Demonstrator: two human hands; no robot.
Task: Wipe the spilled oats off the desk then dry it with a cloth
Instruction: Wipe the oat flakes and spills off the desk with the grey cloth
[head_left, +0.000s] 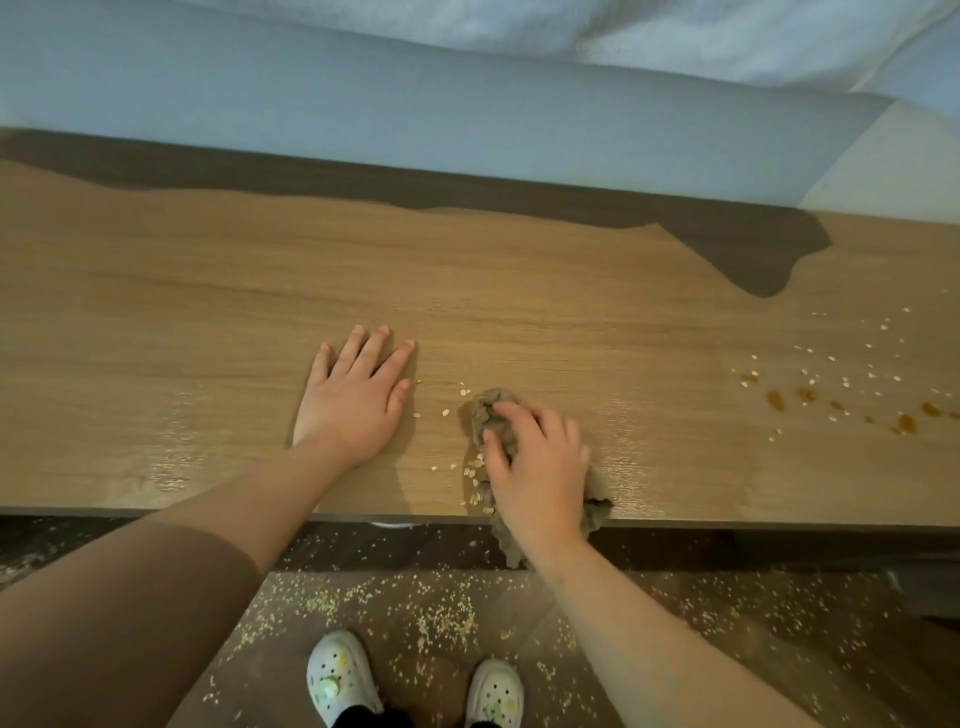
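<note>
So the right hand (535, 467) grips the crumpled grey-brown cloth (491, 410) at the front edge of the light wooden worktop (208, 312). The left hand (358, 395) lies flat, fingers spread. The cloth runs front-to-back, with its tail drooping over the edge. I'd press flat and drag the pale scattered oats (472, 470) off in one pull.

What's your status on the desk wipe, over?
Left hand flat on desk, holding nothing. Right hand grips cloth at front edge. Oats and brown drops far right, unwiped. Nothing blocking.
</note>
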